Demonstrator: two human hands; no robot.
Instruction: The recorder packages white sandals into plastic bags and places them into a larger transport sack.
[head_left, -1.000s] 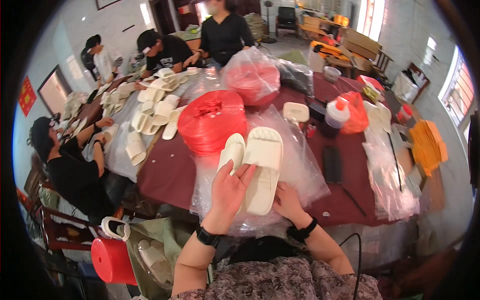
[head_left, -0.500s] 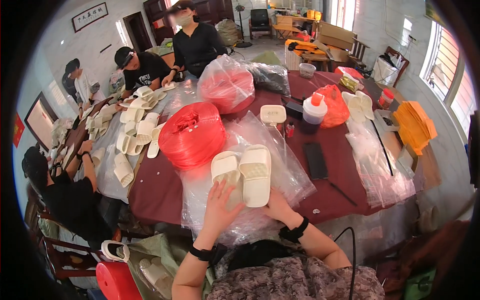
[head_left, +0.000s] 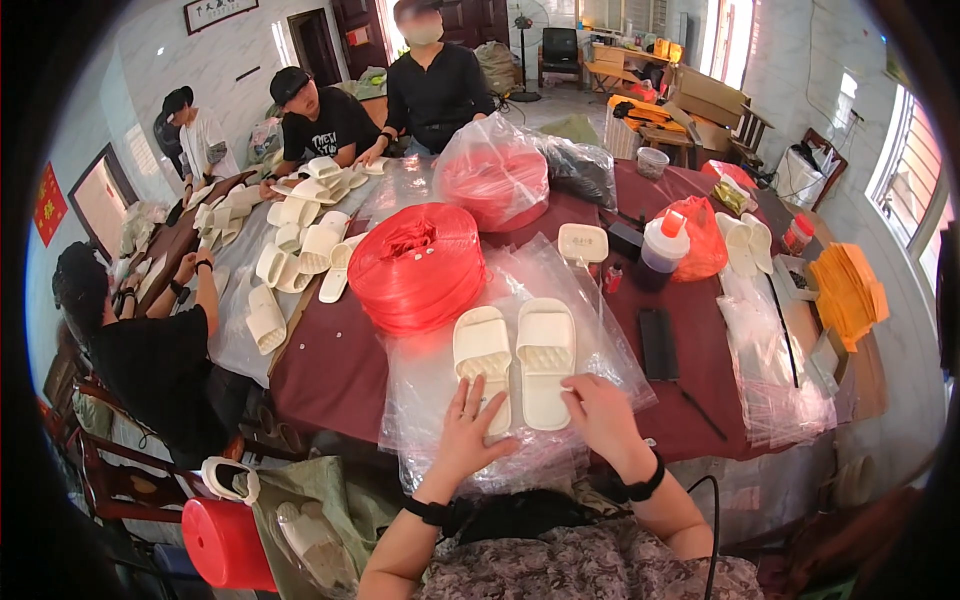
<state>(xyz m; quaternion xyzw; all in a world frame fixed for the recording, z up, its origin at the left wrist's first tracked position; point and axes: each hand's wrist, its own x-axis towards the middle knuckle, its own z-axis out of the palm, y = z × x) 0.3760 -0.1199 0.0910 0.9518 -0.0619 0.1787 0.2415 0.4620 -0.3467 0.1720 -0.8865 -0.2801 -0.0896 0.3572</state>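
A pair of cream slide slippers lies side by side, toes pointing away, on a stack of clear plastic bags [head_left: 620,365]. My left hand [head_left: 468,432] is open over the heel of the left slipper [head_left: 482,345], its fingers spread and touching it; part of that heel is hidden. At the right slipper [head_left: 546,350], my right hand [head_left: 604,412] touches the outer heel edge with bent fingertips, thumb and fingers apart. Just beyond the left slipper stands a big roll of red plastic twine [head_left: 418,275].
Farther back sits a bagged red twine roll [head_left: 492,185]. A bottle with a red cap [head_left: 664,250], a white lidded box [head_left: 583,243] and a black flat case [head_left: 658,343] lie to the right. Co-workers stand around a slipper pile [head_left: 300,225] at left.
The right slipper has come down flat, with a gap now between the pair. My right hand has moved from beneath its heel to its outer edge. The whole view has shifted slightly.
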